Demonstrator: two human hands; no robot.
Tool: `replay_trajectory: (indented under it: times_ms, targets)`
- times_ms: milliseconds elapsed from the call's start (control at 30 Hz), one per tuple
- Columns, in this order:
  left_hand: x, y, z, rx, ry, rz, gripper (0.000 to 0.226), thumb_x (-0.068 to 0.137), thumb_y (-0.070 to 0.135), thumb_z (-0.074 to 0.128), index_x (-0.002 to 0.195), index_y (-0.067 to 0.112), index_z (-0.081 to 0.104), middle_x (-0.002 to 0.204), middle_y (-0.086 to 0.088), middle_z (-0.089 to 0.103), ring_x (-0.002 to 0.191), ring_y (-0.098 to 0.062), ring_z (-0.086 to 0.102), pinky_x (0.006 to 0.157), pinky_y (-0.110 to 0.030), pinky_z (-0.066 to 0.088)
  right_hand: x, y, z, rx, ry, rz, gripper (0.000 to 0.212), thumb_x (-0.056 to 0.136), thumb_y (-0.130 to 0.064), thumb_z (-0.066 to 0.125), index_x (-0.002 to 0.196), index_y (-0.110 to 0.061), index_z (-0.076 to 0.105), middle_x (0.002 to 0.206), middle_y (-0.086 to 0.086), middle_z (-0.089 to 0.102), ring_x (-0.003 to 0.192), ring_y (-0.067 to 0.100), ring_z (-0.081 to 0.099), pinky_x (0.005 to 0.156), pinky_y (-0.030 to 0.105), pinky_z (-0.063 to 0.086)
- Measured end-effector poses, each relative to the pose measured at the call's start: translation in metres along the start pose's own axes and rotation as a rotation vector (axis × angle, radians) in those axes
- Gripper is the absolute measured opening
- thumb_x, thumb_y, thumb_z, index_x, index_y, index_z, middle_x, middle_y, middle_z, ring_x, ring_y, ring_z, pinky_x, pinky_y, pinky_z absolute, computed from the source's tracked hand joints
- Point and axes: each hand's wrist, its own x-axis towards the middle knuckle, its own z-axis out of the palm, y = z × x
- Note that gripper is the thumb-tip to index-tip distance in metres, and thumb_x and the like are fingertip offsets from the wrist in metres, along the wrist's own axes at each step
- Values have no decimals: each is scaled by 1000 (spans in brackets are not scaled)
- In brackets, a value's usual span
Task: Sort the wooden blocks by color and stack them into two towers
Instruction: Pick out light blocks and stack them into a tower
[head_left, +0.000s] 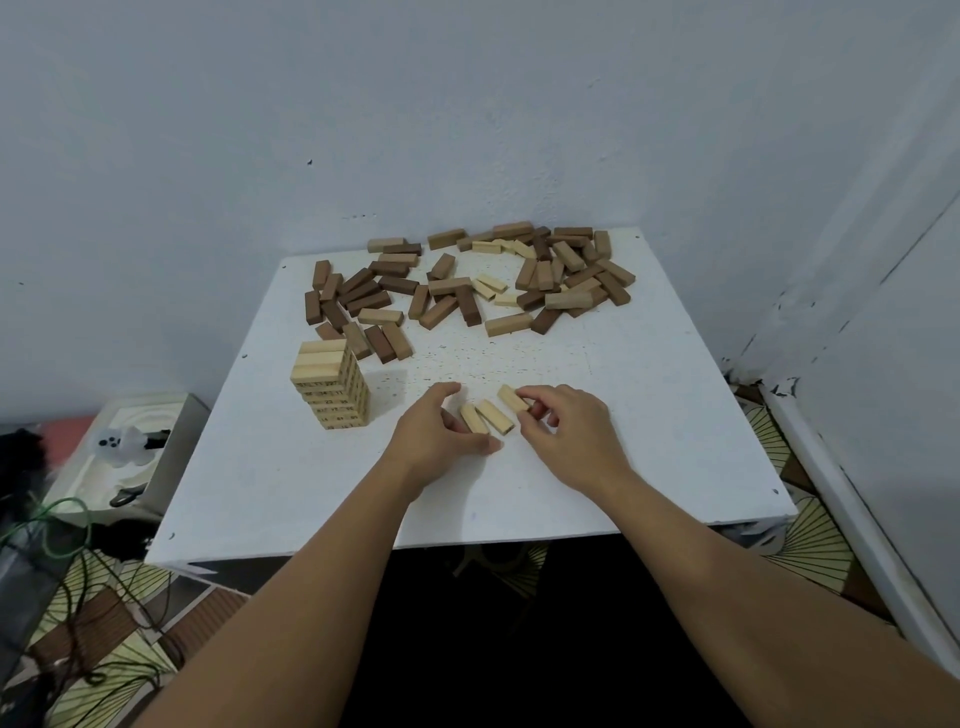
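Dark printed numbers stand on the side faces of the blocks in the light tower, on the lower layers facing the camera. Most are too small and blurred to read; "23" on a middle layer and "11" nearer the base are tentative.

Pale tower stood upright near the bench's left edge, built of crosswise layers of light blocks, with dark numbers printed on the lower layers. Three loose pale blocks lay flat side by side toward the front edge at the centre, the rightmost angled away from the other two. Scattered pile of mostly dark brown blocks, a few pale ones mixed in, lay along the far edge, many overlapping.
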Motion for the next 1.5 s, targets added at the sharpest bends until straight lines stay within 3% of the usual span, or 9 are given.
replay_trajectory:
  times_ms: [100, 233, 367, 733, 833, 967, 1067, 1233, 1500]
  targets:
    - [-2, 1, 1, 5, 13, 6, 66, 68, 32, 97, 122, 29, 59, 89, -3, 67, 82, -16, 63, 67, -27, 41, 0, 1, 0, -28, -13, 9, 27, 95, -40, 68, 120, -33, 74, 89, -17, 59, 84, 6, 55, 92, 40, 50]
    - [-2, -4, 5, 16, 39, 36, 51, 72, 30, 95, 115, 33, 69, 82, 0, 65, 75, -13, 59, 64, -26, 41, 0, 2, 1, -46, -31, 11, 23, 94, -48, 67, 111, -37, 77, 91, -16, 58, 89, 7, 55, 92, 39, 48]
    - [0, -6, 4, 19, 4, 46, 53, 70, 31, 96, 115, 37, 71, 82, -1, 64, 75, -12, 58, 66, -27, 41, -1, 1, -1, -36, -25, 11, 13, 92, -43, 71, 98, -34, 78, 89, -14, 60, 86, 6, 54, 91, 38, 48]
    - [-4, -2, -3, 32, -70, 49, 54, 69, 26, 97, 117, 35, 72, 85, 0, 61, 77, -12, 56, 67, -25, 40, 0, 2, -1, -71, -50, 8, 15, 86, -50, 73, 93, -37, 74, 87, -18, 59, 86, 5, 56, 91, 36, 48]
    - [-5, -1, -3, 32, -84, 50, 53, 72, 24, 96, 118, 34, 72, 86, 0, 60, 77, -11, 55, 67, -24, 40, 0, 2, -1, -90, -62, 13, 26, 85, -55, 71, 104, -38, 71, 97, -19, 55, 96, 5, 54, 97, 34, 43]
    - [-5, 0, -4, 29, -96, 53, 52, 73, 23, 95, 119, 34, 73, 85, 0, 60, 77, -12, 57, 69, -25, 41, 1, -2, -4, -169, -208, 28, 61, 84, -63, 57, 141, -43, 53, 115, -16, 40, 118, 10, 41, 111, 33, 27]
    - [-4, -1, -6, 34, -107, 52, 55, 72, 23, 95, 121, 36, 72, 86, -1, 61, 79, -14, 58, 70, -27, 42, 3, -3, -10, -165, -312, 30, 75, 75, -67, 50, 147, -46, 46, 119, -16, 36, 124, 11, 35, 113, 31, 21]
    - [-2, -2, -9, 34, -126, 44, 72, 68, 20, 98, 132, 33, 67, 90, -1, 61, 83, -16, 60, 77, -30, 46, 6, -1, -16, -140, -370, 48, 71, 83, -51, 72, 148, -45, 44, 124, -12, 38, 127, 12, 34, 115, 32, 21]
    - [-5, -1, -8, 13, -126, 43, 55, 69, 17, 97, 117, 32, 75, 89, 1, 61, 81, -13, 59, 74, -25, 45, 8, -5, -21, -42, -385, 88, 57, 83, -49, 78, 137, -45, 57, 123, -13, 40, 129, 11, 35, 117, 35, 22]
